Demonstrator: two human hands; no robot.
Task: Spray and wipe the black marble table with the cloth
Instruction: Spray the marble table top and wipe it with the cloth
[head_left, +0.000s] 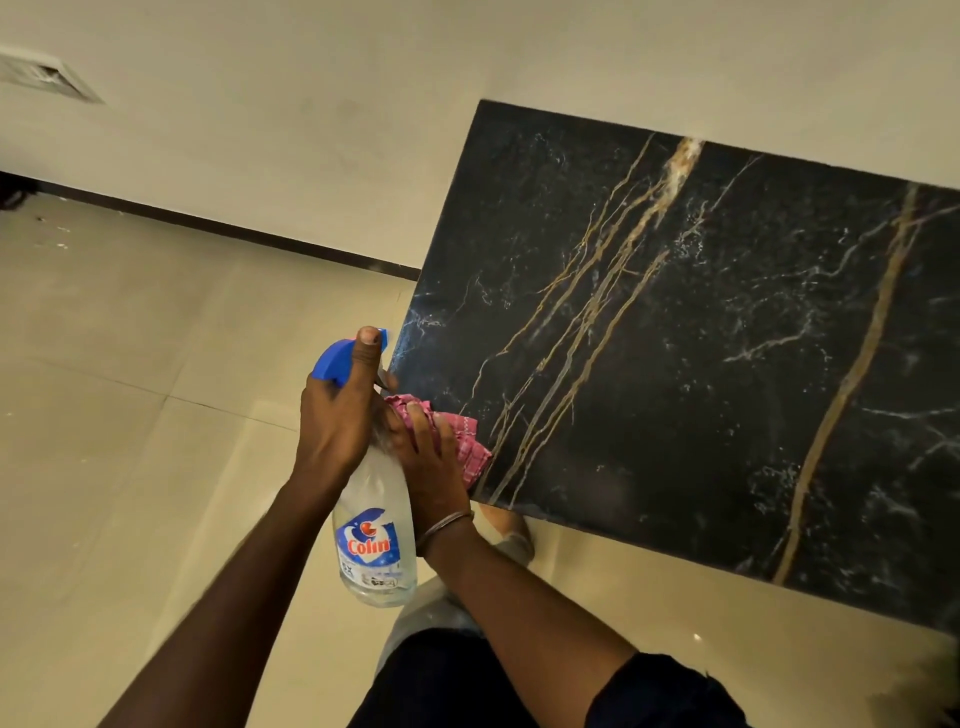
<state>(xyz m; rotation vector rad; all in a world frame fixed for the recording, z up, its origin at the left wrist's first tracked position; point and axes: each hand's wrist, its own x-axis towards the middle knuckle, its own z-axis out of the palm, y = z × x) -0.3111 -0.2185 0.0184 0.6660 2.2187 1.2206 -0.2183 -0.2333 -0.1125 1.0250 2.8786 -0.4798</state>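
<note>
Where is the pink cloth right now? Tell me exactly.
In the head view, the pink cloth lies bunched on the near left corner of the black marble table, in the right hand, beside the spray bottle gripped by the left hand.

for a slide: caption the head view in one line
Left hand grips a spray bottle; right hand holds a pink cloth at the black marble table's corner.

Right end of table (701, 415) off-frame
</note>
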